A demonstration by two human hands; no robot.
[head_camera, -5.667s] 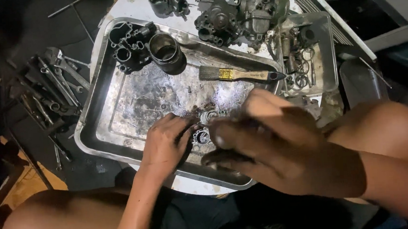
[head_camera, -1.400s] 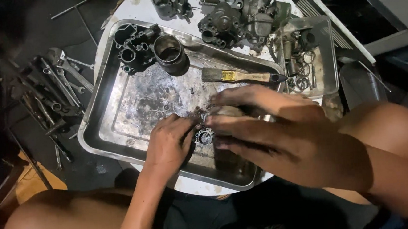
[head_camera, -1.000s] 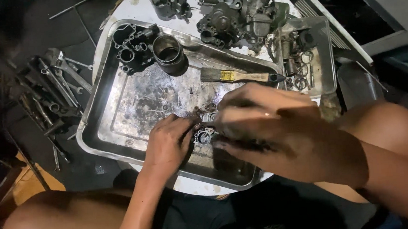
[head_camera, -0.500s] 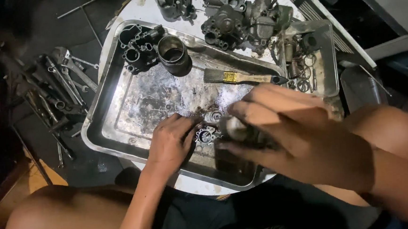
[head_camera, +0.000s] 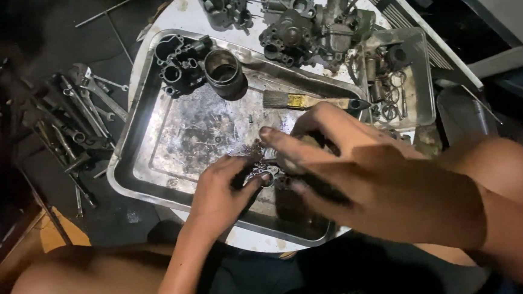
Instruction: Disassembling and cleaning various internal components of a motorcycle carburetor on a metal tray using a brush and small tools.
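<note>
Small grimy metal carburettor part (head_camera: 262,176) is pinched by left hand (head_camera: 222,195) fingers; right hand (head_camera: 360,171) grips dark cloth over steel tray (head_camera: 154,165); cleaning underway, firm hold needed.

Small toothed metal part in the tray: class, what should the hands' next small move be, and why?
Probably steady it: the left hand pinches the small toothed metal part over the greasy steel tray, while the right hand blurs, holding something unclear.

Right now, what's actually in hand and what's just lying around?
In hand: small metal part, held by left hand and right hand over the metal tray.

Lying about: paintbrush, metal cup, carburetor bodies, wrenches, clear parts box.
</note>
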